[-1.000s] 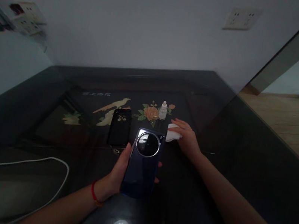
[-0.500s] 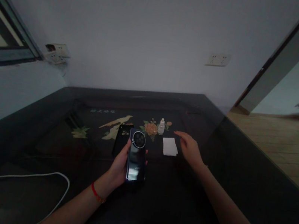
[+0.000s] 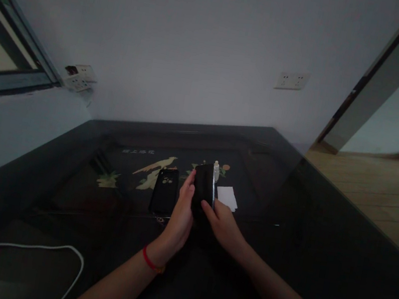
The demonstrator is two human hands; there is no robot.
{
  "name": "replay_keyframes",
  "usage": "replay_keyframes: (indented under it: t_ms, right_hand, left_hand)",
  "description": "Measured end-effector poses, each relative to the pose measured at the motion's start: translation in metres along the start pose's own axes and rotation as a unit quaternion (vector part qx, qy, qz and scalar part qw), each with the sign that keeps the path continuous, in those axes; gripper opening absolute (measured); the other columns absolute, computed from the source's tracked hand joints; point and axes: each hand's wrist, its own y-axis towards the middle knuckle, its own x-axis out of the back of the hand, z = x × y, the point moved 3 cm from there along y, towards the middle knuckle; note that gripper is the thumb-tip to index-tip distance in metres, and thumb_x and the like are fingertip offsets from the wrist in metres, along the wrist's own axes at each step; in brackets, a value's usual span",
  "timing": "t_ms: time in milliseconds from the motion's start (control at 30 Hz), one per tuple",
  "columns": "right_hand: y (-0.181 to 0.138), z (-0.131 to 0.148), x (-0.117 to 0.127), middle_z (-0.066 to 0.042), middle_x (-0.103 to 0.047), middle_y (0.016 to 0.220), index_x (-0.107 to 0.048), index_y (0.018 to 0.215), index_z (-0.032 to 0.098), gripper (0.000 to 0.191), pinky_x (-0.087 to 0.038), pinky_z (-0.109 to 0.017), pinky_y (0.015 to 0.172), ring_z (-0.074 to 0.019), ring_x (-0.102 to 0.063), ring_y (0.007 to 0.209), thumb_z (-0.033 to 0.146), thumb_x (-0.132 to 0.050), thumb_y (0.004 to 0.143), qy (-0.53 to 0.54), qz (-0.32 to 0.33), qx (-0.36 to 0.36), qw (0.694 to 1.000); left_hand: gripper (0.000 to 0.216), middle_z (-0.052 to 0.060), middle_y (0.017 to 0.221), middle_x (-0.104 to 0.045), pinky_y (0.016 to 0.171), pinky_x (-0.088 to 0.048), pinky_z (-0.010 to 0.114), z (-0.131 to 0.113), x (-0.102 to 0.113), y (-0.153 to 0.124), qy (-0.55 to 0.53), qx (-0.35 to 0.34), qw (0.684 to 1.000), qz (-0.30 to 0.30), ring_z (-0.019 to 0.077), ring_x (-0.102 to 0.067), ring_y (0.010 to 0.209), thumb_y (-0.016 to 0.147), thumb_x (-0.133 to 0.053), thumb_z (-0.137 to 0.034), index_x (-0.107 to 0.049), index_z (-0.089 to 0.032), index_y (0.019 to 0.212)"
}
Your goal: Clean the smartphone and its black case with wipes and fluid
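Note:
A dark phone [image 3: 203, 190] stands tilted on its edge above the black table [image 3: 309, 222]. My left hand [image 3: 181, 217] grips its left side and my right hand [image 3: 223, 224] holds its lower right edge, fingers closed on it. A black phone case [image 3: 164, 190] lies flat just left of my left hand. A white wipe [image 3: 227, 197] lies right of the phone, and the tip of a small white dropper bottle [image 3: 216, 164] shows behind the phone's top edge.
A white cable [image 3: 55, 249] loops across the table's near left. Painted birds and flowers [image 3: 155, 165] decorate the tabletop. Wall sockets [image 3: 291, 81] sit on the far wall, another socket [image 3: 78, 77] at the left by a window. A doorway opens at the right.
My right hand left the white wipe on the table and came over to the phone. The phone turned from its back facing up to edge-on, now held by both hands.

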Motion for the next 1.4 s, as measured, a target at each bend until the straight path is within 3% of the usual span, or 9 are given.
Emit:
replay_keyframes:
  t_ms: [67,100,133,233,367,633,900,1133,1400]
  right_hand:
    - [0.001,-0.006,0.002,-0.007,-0.066,0.079,-0.057,0.082,0.016,0.030,-0.047,-0.032,0.067,-0.0207,-0.060,0.074,0.039,-0.041,0.091,0.025,-0.006,-0.012,1.000]
    - [0.000,-0.008,0.002,-0.006,-0.065,0.078,-0.056,0.080,0.017,0.030,-0.047,-0.031,0.065,-0.0206,-0.060,0.073,0.040,-0.040,0.091,0.039,-0.006,-0.018,0.999]
    - [-0.001,-0.010,0.003,-0.006,-0.065,0.078,-0.056,0.080,0.017,0.031,-0.048,-0.031,0.064,-0.0205,-0.061,0.073,0.040,-0.040,0.091,0.054,-0.005,-0.025,0.998]
    - [-0.003,-0.014,0.002,-0.006,-0.066,0.081,-0.056,0.086,0.017,0.030,-0.050,-0.031,0.066,-0.0208,-0.063,0.077,0.041,-0.039,0.090,0.099,0.007,-0.043,0.994]
    - [-0.004,-0.018,0.001,-0.006,-0.066,0.095,-0.055,0.098,0.018,0.025,-0.049,-0.033,0.080,-0.0214,-0.062,0.093,0.038,-0.043,0.088,0.139,0.020,-0.054,0.989]
    - [-0.003,-0.027,-0.001,-0.005,-0.061,0.086,-0.051,0.090,0.019,0.021,-0.048,-0.034,0.073,-0.0207,-0.060,0.083,0.039,-0.046,0.086,0.151,0.018,-0.096,0.984]
    - [-0.002,-0.022,0.007,-0.002,-0.057,0.076,-0.048,0.081,0.019,0.026,-0.043,-0.028,0.062,-0.0167,-0.054,0.070,0.045,-0.044,0.087,0.123,-0.026,-0.076,0.989]
    - [-0.001,-0.020,0.014,-0.004,-0.060,0.080,-0.048,0.092,0.020,0.022,-0.044,-0.030,0.064,-0.0181,-0.056,0.072,0.041,-0.042,0.089,0.035,-0.046,-0.067,0.996]
    - [-0.001,-0.020,0.008,-0.002,-0.060,0.075,-0.047,0.097,0.020,0.019,-0.043,-0.028,0.058,-0.0163,-0.057,0.064,0.037,-0.045,0.088,0.042,-0.009,-0.070,0.997]
  left_hand:
    - [0.059,0.007,0.143,-0.041,0.095,-0.039,0.033,-0.009,0.020,0.010,0.190,-0.064,0.979,-0.030,0.0227,-0.047,0.123,0.091,-0.041,-0.045,-0.022,-0.034,0.145]
    - [0.057,0.009,0.139,-0.045,0.097,-0.038,0.035,-0.015,0.033,0.017,0.339,-0.094,0.935,-0.046,0.0229,-0.047,0.122,0.092,-0.037,-0.043,-0.021,-0.032,0.146]
    - [0.053,0.009,0.136,-0.047,0.099,-0.036,0.038,-0.021,0.047,0.025,0.510,-0.110,0.850,-0.075,0.0245,-0.045,0.123,0.091,-0.038,-0.041,-0.030,-0.031,0.143]
    - [0.054,0.019,0.143,-0.036,0.104,-0.016,0.061,-0.030,0.095,0.049,0.607,-0.089,0.774,-0.157,0.0418,-0.021,0.134,0.083,-0.051,-0.034,-0.044,-0.022,0.136]
    - [0.053,0.025,0.130,-0.049,0.099,-0.018,0.067,-0.022,0.133,0.065,0.642,-0.041,0.742,-0.191,0.0445,-0.034,0.127,0.080,-0.054,-0.028,-0.047,-0.012,0.131]
    - [0.028,0.011,0.114,-0.061,0.098,-0.039,0.047,-0.019,0.140,0.076,0.526,-0.031,0.832,-0.172,0.0245,-0.056,0.109,0.087,-0.052,-0.031,-0.059,-0.014,0.108]
    - [0.037,0.008,0.123,-0.061,0.091,-0.048,0.035,0.014,0.088,0.046,0.239,0.021,0.966,-0.094,0.0217,-0.060,0.109,0.086,-0.048,-0.041,-0.053,-0.022,0.118]
    - [0.053,0.003,0.131,-0.058,0.099,-0.045,0.031,0.024,0.054,0.019,-0.015,0.123,0.992,-0.036,0.0172,-0.056,0.117,0.086,-0.057,-0.030,-0.038,-0.031,0.136]
    - [0.051,0.003,0.131,-0.059,0.099,-0.047,0.034,0.020,0.041,0.005,-0.036,0.141,0.989,-0.012,0.0194,-0.055,0.118,0.088,-0.054,-0.025,-0.041,-0.029,0.137]
